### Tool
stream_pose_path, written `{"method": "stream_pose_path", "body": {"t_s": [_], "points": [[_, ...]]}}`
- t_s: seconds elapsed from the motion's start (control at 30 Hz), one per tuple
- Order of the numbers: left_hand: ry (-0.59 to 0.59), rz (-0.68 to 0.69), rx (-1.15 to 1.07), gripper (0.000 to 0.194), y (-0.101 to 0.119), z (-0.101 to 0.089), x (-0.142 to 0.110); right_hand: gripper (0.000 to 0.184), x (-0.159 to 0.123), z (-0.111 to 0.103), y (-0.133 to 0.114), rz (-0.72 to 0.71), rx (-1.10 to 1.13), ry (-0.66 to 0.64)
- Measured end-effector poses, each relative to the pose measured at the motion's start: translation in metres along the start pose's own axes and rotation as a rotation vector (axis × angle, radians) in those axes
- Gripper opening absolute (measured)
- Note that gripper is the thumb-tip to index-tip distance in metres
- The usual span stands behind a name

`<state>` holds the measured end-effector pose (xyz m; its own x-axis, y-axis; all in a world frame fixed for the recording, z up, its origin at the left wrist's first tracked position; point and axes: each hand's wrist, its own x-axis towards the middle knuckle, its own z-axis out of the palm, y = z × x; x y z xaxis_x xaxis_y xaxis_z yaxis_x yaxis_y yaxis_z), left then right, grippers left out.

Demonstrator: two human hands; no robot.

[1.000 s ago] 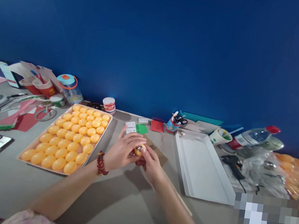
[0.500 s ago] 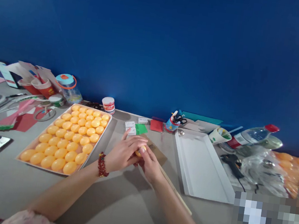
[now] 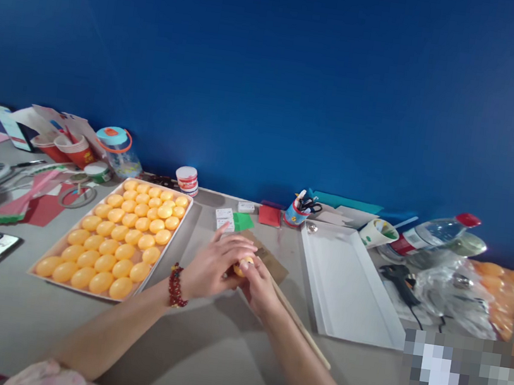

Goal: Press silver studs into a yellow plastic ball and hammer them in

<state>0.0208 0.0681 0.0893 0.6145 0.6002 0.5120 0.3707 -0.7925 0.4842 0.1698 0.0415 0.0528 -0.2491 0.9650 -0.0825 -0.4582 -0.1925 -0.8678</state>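
My left hand [image 3: 212, 267], with a red bead bracelet at the wrist, curls around an orange ping-pong ball [image 3: 242, 268]. My right hand [image 3: 263, 290] meets it from the other side, its thumb pressed on the ball. Most of the ball and several fingertips are hidden between the hands. Just beyond them on the table lie a brown cardboard piece [image 3: 274, 266], a green paper square [image 3: 242, 221] and a small white box [image 3: 223, 218]. A thin wooden stick [image 3: 308, 338] runs out from under my right forearm.
On the left, a shallow box [image 3: 157, 259] holds rows of orange balls. A white tray [image 3: 349, 282] lies on the right, near a black glue gun [image 3: 400, 284] and a plastic bottle [image 3: 433, 235]. A pen cup [image 3: 296, 213] stands by the blue wall.
Both hands stay together around the ball. My right thumb has shifted slightly towards me on it, and the fingers have moved a little.
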Motion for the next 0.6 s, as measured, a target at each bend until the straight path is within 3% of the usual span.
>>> {"method": "stream_pose_path", "body": {"t_s": [0.17,0.43,0.6], "points": [[0.0,0.01,-0.098,0.036,0.002,0.0,0.0,0.038,-0.001,0.003,-0.001,-0.043,-0.018,-0.074],[-0.129,-0.023,-0.297,0.041,0.006,-0.013,0.004,0.042,-0.005,0.009,-0.006,-0.074,-0.015,-0.168],[-0.116,-0.033,-0.566,0.028,0.008,-0.02,0.007,0.044,-0.005,0.011,-0.009,-0.1,0.014,-0.228]]}}
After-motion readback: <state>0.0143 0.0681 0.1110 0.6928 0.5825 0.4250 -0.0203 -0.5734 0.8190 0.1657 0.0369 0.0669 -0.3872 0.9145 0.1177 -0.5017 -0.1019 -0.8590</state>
